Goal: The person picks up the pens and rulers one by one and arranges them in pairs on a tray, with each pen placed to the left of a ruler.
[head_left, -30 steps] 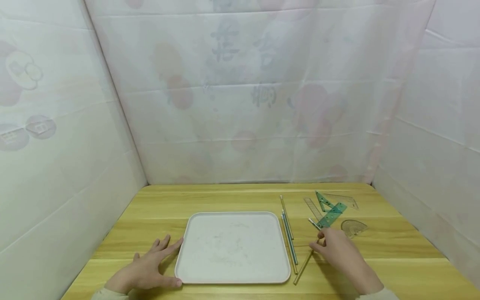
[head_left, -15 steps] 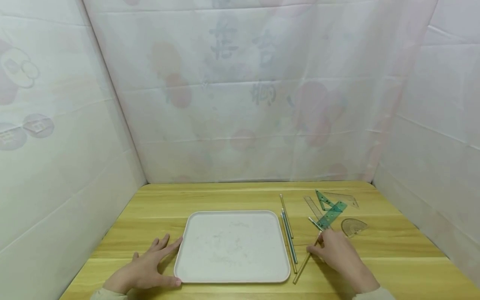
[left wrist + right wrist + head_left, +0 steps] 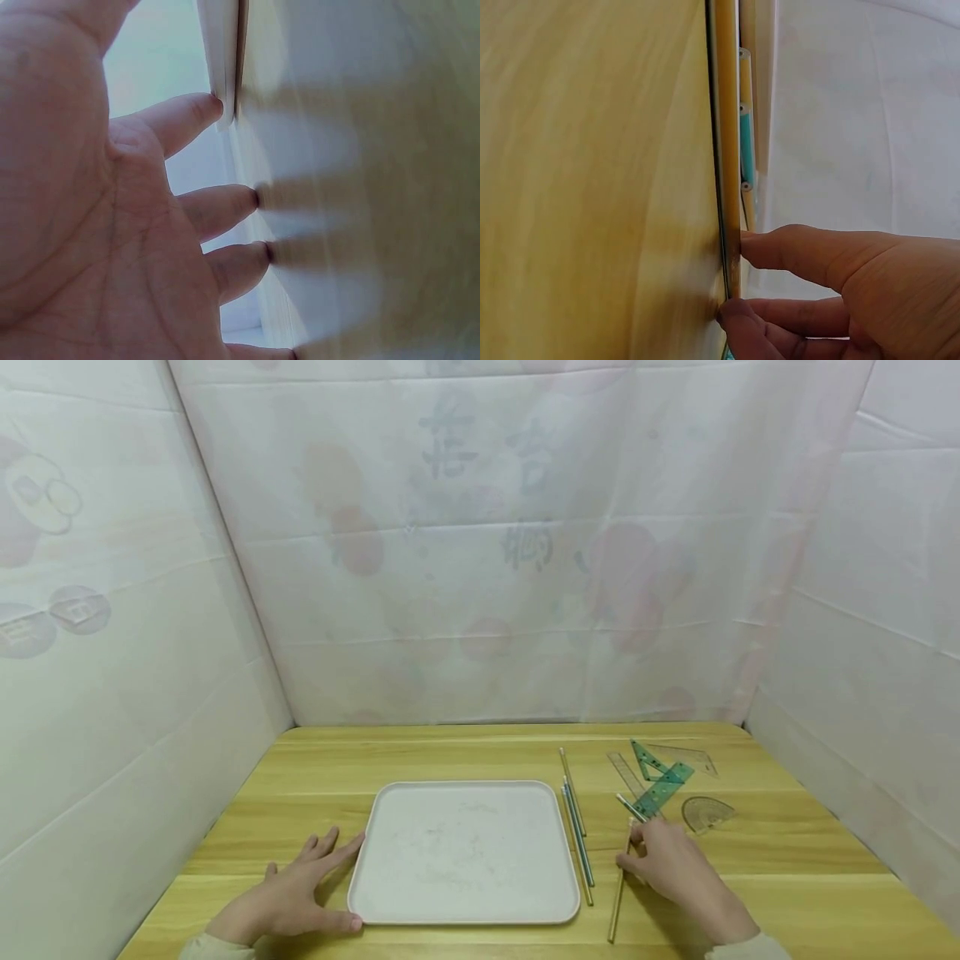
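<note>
My right hand (image 3: 667,860) pinches a gold pencil (image 3: 617,906) near its upper end, between thumb and forefinger. In the right wrist view this pencil (image 3: 727,135) runs lengthwise close along the wooden table. A second pencil (image 3: 628,806), with a pale end, lies just beyond the fingers, partly hidden by the hand. My left hand (image 3: 288,893) lies with fingers spread at the left side of a white tray (image 3: 465,860). Its thumb and forefinger touch the rim. The left wrist view shows one fingertip against the tray edge (image 3: 221,67) and other fingertips down on the table.
Several gold and teal pencils (image 3: 579,843) lie side by side along the tray's right edge. Beyond the right hand are a green ruler (image 3: 663,789), a green set square (image 3: 647,762), a clear ruler (image 3: 625,774), a clear set square (image 3: 693,760) and a protractor (image 3: 707,814).
The gold pencil's near end has swung right, away from the row of pencils, so it lies more upright in the head view. The left hand and tray have stayed put.
</note>
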The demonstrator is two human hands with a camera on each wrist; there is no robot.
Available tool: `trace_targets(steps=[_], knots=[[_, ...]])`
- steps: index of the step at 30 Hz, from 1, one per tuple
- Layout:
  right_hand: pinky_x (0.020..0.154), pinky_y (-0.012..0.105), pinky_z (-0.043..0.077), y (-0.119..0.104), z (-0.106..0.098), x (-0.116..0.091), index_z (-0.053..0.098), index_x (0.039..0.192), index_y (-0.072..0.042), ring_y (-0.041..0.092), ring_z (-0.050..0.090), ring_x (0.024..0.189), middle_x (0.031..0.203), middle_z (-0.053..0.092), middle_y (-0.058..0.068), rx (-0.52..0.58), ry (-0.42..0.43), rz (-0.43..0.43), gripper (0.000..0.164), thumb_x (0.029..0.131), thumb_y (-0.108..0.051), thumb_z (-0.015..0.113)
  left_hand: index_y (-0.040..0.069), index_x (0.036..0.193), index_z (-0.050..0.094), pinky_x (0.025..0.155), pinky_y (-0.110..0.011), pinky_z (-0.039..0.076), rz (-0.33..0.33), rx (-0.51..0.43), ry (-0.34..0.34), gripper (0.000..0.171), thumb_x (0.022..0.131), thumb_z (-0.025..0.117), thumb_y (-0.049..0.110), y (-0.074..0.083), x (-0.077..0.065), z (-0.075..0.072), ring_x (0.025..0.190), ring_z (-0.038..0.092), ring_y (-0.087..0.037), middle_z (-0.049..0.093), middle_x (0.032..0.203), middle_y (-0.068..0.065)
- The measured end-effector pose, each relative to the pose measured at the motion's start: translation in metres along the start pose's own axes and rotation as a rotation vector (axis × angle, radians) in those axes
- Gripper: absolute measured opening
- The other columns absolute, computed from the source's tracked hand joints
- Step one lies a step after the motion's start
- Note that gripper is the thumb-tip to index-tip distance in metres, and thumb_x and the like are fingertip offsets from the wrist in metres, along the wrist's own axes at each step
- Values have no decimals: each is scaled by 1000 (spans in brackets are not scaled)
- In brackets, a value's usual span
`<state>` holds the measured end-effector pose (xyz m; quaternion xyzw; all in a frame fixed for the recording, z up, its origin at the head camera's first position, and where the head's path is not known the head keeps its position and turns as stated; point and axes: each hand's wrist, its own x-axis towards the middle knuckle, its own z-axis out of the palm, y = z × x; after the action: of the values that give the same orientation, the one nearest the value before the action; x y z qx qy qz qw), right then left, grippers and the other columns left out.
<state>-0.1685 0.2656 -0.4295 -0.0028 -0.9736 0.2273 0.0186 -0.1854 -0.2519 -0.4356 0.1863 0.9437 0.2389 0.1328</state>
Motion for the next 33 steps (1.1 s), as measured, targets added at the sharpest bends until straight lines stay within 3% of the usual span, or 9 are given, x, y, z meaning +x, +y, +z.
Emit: trace_targets(steps=[6,12,19,26,33], knots=[[50,21,29,-2,0,1,70,83,-10,11,42,54,62,53,-1,37,-21,10,16,90,-14,84,21,170,33,95,-103,3,4,7,0,110,83,88,60,0,1,-1,154,12,-72,17,174,-36],[50,23,35,-5,1,4,74,95,-4,13,49,55,62,57,0,50,-32,8,11,90,-8,83,21,170,33,95,-103,4,-4,20,3,109,83,87,59,-1,1,-2,154,12,-72,17,174,-35],[53,24,38,-6,2,6,76,113,6,14,51,62,70,58,-1,57,-38,-6,27,89,-5,81,20,170,33,94,-103,5,6,24,6,109,84,88,58,0,1,-3,153,13,-73,17,174,-36],[59,27,45,-5,3,4,76,116,6,14,56,72,79,68,-2,42,-62,-25,32,85,-1,79,20,170,34,95,-103,5,18,21,17,109,83,88,58,1,0,-1,153,14,-73,18,174,-36],[60,28,44,-5,4,3,77,115,3,15,53,72,78,65,-2,31,-61,-43,31,84,1,77,21,170,34,94,-103,5,17,21,13,108,83,87,59,0,0,0,153,14,-73,18,174,-36]])
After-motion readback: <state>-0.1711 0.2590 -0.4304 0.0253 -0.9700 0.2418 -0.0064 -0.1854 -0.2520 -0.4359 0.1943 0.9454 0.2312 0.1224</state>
